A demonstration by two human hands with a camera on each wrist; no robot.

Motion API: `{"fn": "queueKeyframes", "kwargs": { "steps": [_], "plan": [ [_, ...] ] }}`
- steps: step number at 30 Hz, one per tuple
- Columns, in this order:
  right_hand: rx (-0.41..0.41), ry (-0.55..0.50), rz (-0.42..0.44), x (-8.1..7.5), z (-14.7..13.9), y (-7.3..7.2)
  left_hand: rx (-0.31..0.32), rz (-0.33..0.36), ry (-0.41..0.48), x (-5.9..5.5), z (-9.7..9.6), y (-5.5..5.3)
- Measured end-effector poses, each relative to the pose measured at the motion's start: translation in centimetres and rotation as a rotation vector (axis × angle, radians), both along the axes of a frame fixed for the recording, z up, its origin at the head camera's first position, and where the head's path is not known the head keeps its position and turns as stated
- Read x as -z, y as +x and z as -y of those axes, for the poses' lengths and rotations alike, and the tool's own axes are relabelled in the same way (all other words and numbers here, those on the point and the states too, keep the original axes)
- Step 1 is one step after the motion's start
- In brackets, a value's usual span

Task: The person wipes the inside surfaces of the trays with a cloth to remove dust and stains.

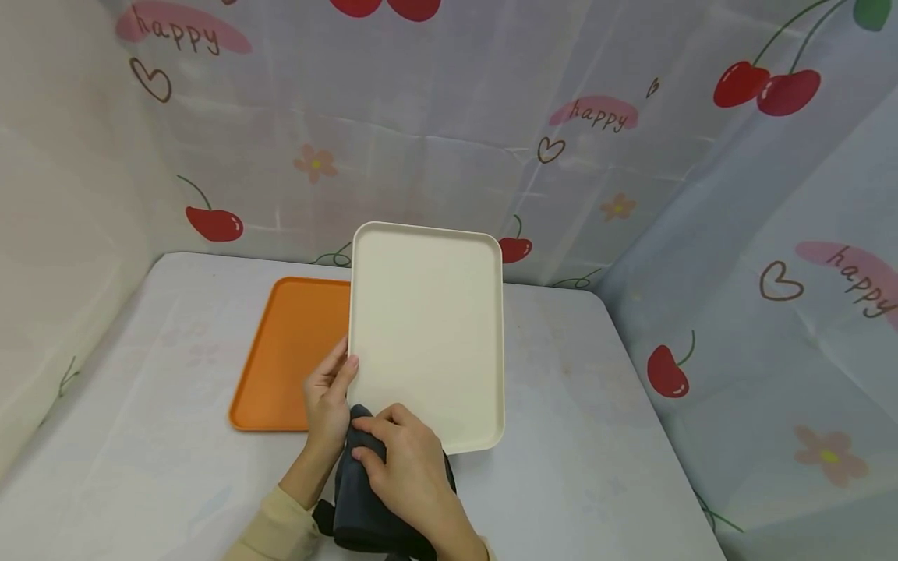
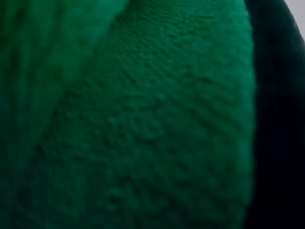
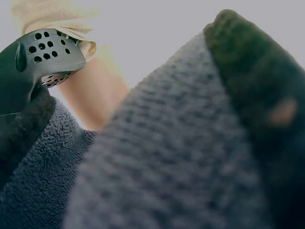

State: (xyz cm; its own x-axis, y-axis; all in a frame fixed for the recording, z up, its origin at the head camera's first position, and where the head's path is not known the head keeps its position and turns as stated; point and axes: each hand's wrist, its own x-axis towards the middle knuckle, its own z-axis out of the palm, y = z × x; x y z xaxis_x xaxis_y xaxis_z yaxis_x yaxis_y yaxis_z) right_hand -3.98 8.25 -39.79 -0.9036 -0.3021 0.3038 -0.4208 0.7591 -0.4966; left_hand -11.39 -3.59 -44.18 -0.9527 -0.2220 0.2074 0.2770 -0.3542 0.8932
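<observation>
A cream rectangular tray [image 1: 428, 335] is held up off the table, its broad face toward the head camera. My left hand [image 1: 328, 397] grips its lower left edge, thumb in front and fingers behind. A dark grey towel [image 1: 372, 506] hangs over the tray's lower left corner. My right hand [image 1: 410, 460] pinches the towel between thumb and fingers, right by that corner. In the right wrist view the towel's fuzzy cloth [image 3: 167, 157] fills much of the picture. Close cloth [image 2: 157, 114], tinted green, covers most of the left wrist view and hides the left fingers there.
An orange tray [image 1: 273, 374] lies flat on the white-covered table [image 1: 575, 436], partly behind the cream tray. A cherry-printed curtain [image 1: 435, 101] hangs along the back and right side. A black perforated device [image 3: 47, 52] sits at the left wrist.
</observation>
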Motion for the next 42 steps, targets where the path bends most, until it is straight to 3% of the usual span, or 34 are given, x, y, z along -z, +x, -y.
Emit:
{"fn": "queueKeyframes", "kwargs": {
  "steps": [12, 28, 42],
  "plan": [
    [-0.025, 0.044, -0.001, 0.0, -0.1, 0.4, -0.022, 0.013, -0.040, 0.0, 0.0, 0.0],
    [0.106, 0.028, 0.065, 0.2, -1.8, 0.5, -0.011, 0.003, 0.038, 0.0, -0.2, -0.1],
    [0.215, -0.006, 0.089, 0.1, -4.5, 0.5, -0.024, 0.005, 0.046, -0.2, 0.0, -0.3]
  ]
}}
